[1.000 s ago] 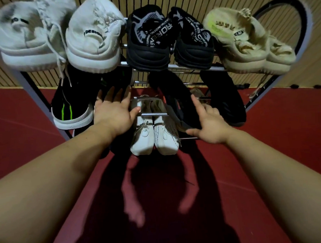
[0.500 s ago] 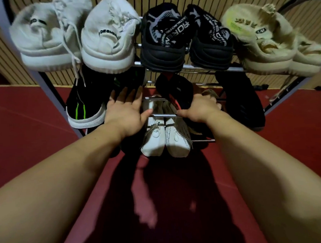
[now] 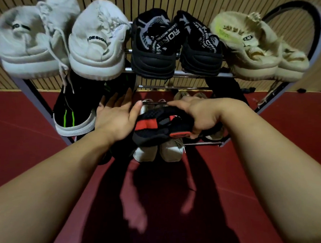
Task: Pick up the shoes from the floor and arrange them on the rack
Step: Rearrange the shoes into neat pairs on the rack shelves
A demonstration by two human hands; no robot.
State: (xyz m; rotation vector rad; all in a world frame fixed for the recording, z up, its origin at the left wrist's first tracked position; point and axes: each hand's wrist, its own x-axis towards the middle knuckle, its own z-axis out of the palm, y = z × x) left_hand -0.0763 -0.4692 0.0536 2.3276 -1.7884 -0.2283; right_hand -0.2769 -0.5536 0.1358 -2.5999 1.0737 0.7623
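A black-and-red shoe (image 3: pixel 162 127) lies on its side in the right hand (image 3: pixel 199 117) at the front edge of the rack's (image 3: pixel 40 108) middle shelf. A white pair (image 3: pixel 95 50), a black pair (image 3: pixel 170 51) and a cream pair (image 3: pixel 255 53) fill the top shelf, heels outward.

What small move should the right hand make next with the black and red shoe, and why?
Probably ease the black and red shoe forward onto the middle rail. The right hand grips it just in front of that rail, and the space between the green-striped shoe and the dark shoe looks free. The open left hand could steady it.
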